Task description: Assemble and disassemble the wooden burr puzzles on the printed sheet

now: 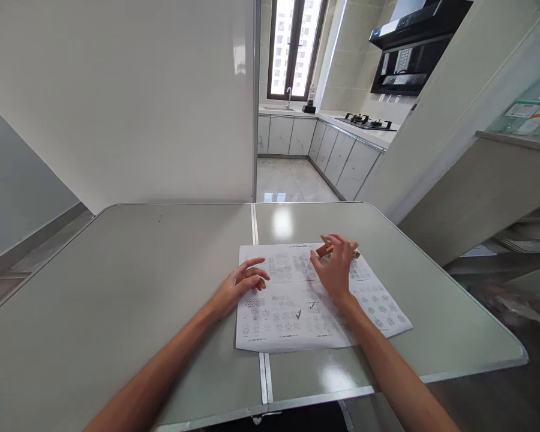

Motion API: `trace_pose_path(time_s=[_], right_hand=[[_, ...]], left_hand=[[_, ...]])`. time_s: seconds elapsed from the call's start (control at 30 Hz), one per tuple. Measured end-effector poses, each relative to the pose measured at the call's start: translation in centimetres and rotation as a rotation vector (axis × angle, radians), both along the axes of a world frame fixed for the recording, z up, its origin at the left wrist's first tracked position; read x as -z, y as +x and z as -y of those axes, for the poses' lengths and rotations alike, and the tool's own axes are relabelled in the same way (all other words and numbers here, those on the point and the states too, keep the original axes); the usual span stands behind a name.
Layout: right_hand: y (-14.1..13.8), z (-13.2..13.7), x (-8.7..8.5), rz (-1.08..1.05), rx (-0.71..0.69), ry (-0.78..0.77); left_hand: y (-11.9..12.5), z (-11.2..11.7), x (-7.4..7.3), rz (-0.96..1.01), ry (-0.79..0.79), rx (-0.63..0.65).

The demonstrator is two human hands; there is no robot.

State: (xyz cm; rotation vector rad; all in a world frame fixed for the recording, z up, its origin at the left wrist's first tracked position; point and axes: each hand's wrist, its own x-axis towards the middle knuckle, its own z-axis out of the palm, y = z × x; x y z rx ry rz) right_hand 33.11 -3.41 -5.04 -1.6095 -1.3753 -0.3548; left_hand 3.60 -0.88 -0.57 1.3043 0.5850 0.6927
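Note:
A white printed sheet (276,333) lies on the table, covered with rows of small line diagrams and a few dark tick-like marks. My left hand (243,281) rests on its left edge, fingers loosely spread and holding nothing. Near the sheet's top right, my right hand (335,270) curls from above around a small wooden block puzzle (324,248) with jutting stick ends. My fingers and palm hide much of the puzzle, so its full shape does not show.
The pale green folding table (171,288) has a metal seam down its middle and metal-trimmed edges. A white panel (162,108) stands behind it on the left. Plastic bottles (528,114) sit on a ledge at right, and a kitchen counter (292,135) lies beyond.

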Motion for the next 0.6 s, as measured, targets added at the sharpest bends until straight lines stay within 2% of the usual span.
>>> trace_pose_path(time_s=[0.07,0.13,0.2,0.3,0.4,0.6], right_hand=[[-1.0,0.4,-0.6,-0.021,-0.16,0.04],[-2.0,0.8,-0.9,-0.008,-0.253,0.046],[-2.8,1.1,-0.8,-0.02,-0.369,-0.033],[-3.6,1.6,-0.5,-0.071,-0.51,-0.241],[-4.0,1.8,-0.3,-0.065,-0.55,-0.357],[-4.0,1.7,-0.2,-0.073,-0.53,-0.377]], left_hand=[[-0.1,0.0,0.0,-0.002,0.001,-0.011],[-0.1,-0.1,-0.1,-0.008,0.009,-0.023],[-0.1,-0.1,-0.1,-0.036,0.022,-0.038],[0.0,-0.2,0.1,-0.104,0.031,-0.087],[0.2,-0.3,0.5,-0.155,0.034,-0.133],[0.4,-0.4,0.8,-0.178,0.047,-0.131]])
